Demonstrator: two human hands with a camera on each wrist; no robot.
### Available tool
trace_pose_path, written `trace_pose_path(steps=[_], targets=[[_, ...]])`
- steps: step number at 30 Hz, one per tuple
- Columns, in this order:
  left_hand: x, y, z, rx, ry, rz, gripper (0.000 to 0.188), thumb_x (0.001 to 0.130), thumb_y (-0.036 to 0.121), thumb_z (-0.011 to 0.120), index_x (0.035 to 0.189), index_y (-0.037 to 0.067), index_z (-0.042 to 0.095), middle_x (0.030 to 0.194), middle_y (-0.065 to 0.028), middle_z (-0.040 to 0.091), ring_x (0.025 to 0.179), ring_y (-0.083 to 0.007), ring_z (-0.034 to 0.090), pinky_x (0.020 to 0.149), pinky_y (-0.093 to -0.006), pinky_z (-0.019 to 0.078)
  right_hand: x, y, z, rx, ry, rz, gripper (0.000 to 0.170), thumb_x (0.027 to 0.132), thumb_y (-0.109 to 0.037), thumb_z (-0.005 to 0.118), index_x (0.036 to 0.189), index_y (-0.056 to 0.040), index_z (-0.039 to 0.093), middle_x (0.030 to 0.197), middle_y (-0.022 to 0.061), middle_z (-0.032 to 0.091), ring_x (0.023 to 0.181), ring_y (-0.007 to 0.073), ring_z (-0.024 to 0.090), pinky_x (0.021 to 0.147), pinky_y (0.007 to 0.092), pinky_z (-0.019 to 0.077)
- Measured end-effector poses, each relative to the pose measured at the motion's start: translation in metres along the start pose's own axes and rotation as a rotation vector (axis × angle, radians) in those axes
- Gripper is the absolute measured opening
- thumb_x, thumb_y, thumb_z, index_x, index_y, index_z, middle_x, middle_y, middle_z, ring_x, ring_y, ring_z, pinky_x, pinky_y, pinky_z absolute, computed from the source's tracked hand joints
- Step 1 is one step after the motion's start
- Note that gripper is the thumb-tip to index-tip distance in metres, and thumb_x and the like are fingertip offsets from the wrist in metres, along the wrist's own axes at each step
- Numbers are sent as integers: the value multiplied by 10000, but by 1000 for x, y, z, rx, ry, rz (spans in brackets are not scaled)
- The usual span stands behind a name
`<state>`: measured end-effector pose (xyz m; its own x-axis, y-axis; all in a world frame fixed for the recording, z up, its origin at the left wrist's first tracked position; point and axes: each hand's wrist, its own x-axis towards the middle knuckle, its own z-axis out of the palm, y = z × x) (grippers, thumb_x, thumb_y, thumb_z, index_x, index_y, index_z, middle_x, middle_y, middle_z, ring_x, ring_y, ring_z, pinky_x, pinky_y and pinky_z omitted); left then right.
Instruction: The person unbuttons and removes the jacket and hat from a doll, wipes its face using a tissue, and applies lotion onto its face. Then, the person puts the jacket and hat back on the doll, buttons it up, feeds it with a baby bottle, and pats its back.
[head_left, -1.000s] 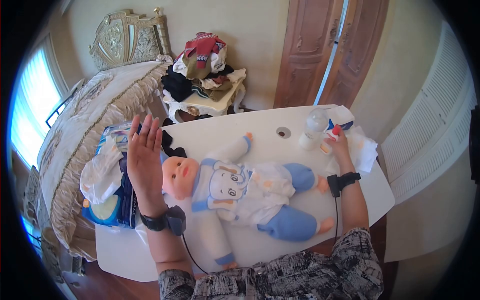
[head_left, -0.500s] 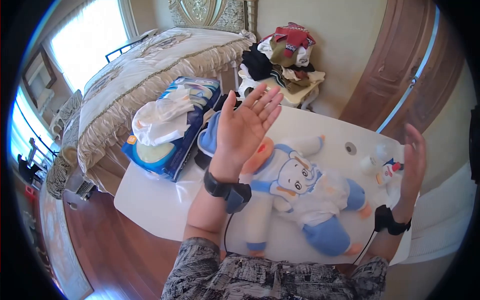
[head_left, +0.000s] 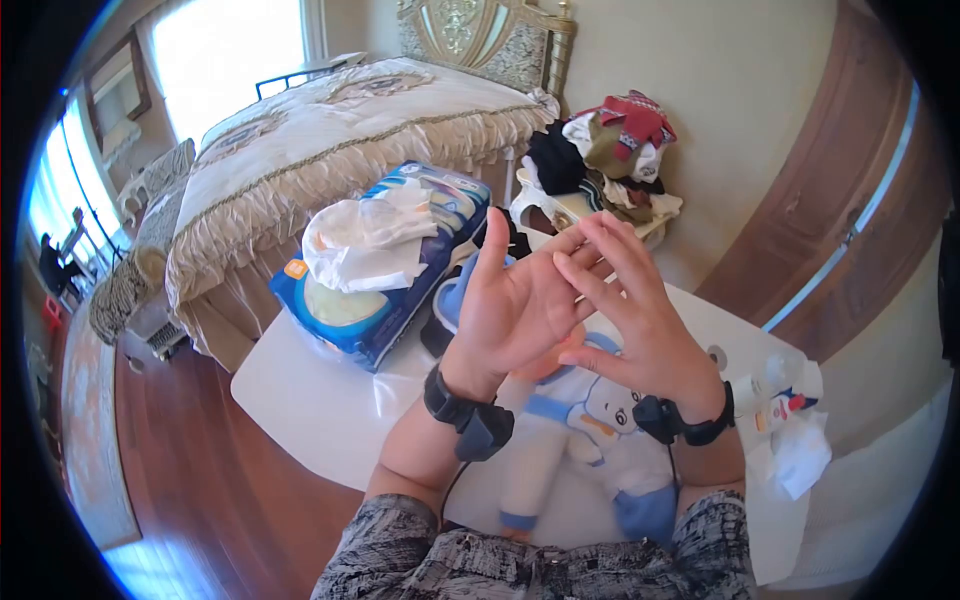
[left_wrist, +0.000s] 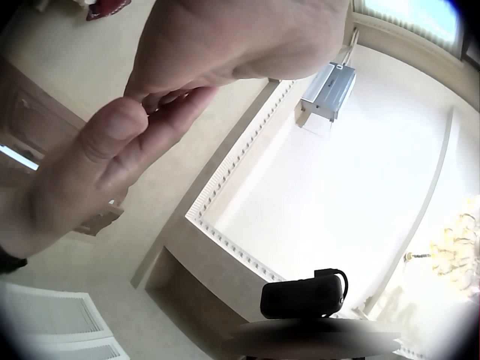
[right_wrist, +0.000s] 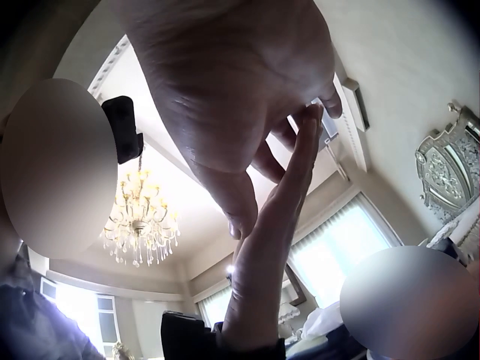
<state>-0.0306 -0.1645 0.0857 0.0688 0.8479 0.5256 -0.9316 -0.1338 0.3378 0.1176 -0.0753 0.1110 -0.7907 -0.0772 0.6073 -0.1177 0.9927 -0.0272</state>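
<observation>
Above the white table my left hand [head_left: 515, 320] is raised with its palm turned up and its thumb spread out. My right hand [head_left: 650, 330] comes across from the right, its extended fingers touching the left hand's palm and fingers. In the right wrist view, the left hand [right_wrist: 270, 247] rises from below to meet the right one. No object shows in either hand. Under them lies a baby doll [head_left: 603, 410] in white and blue clothes with an elephant on the front, its face mostly hidden by the hands.
On the left of the table [head_left: 300, 415] lies a blue diaper pack [head_left: 300, 315] with a white diaper [head_left: 365, 240] on top. At the right stand a baby bottle [head_left: 780, 372], a small red-capped bottle [head_left: 780, 411] and crumpled white material [head_left: 800, 458]. Clothes [head_left: 620, 145] are piled behind.
The right hand has let go of the red-capped bottle at the table's right side and moved left onto the left hand. The left palm has tilted upward. The head view has swung left.
</observation>
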Motion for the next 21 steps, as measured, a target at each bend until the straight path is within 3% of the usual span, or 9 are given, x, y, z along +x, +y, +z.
trace_pose_path(steps=[2,4,5,9,13,16,17,20,21], targets=[[-1,5,-5,6,30,6,899,931,710,251,1450,-23,289,1464,-168,375,1376,-275,339,1153,-382,247,5,1,5,91,21,11,512,792,-291,739,1228,-78,579,1431,194,389,1387,386,300,1115,507,270],[0,10,-16,140,88,5,913,931,707,259,1484,-18,214,1512,-191,305,1362,-302,368,1111,-459,311,1,10,8,262,4,44,401,795,-186,727,1156,-70,597,1407,182,423,1384,380,311,1113,502,277],[0,11,-16,201,124,3,866,950,678,260,1478,-8,253,1479,-177,371,1318,-286,422,1097,-436,327,-1,11,6,386,39,92,308,772,-13,633,1073,-56,590,1342,165,487,1352,366,370,1103,465,297],[0,28,-35,772,203,152,634,1010,454,361,1471,22,306,1419,-150,468,1311,-233,434,1104,-378,297,-20,33,21,650,149,361,364,734,98,464,1053,-23,590,1253,153,548,1252,313,485,1068,374,335],[-5,55,-62,1427,410,84,395,1012,265,479,1319,18,512,1308,-142,564,1237,-232,510,1029,-345,391,-39,54,38,450,-66,413,398,730,119,437,1046,-26,632,1224,132,566,1213,294,504,1022,356,385],[-21,66,-73,2156,336,-241,396,977,247,536,1311,34,524,1296,-143,568,1204,-269,528,1032,-347,392,-49,59,48,386,-143,444,381,722,118,456,1010,-27,661,1206,127,574,1208,312,496,1004,375,403],[-27,65,-83,2116,283,-302,369,938,219,571,1264,46,576,1272,-140,586,1172,-296,541,1003,-360,414,-52,61,51,329,-157,423,368,710,114,476,988,-23,675,1187,123,581,1205,318,489,999,387,409],[-25,66,-92,2055,399,-655,323,921,195,580,1199,37,628,1192,-157,632,1101,-312,580,952,-376,445,-53,62,53,251,-155,396,363,703,112,484,978,-21,680,1184,127,583,1207,319,485,1006,398,407],[-30,62,-103,2167,308,-426,268,896,125,569,1125,31,674,1069,-171,677,992,-319,628,877,-371,483,-54,62,54,247,-157,398,364,702,111,485,978,-22,682,1182,127,584,1207,319,485,1008,399,406]])
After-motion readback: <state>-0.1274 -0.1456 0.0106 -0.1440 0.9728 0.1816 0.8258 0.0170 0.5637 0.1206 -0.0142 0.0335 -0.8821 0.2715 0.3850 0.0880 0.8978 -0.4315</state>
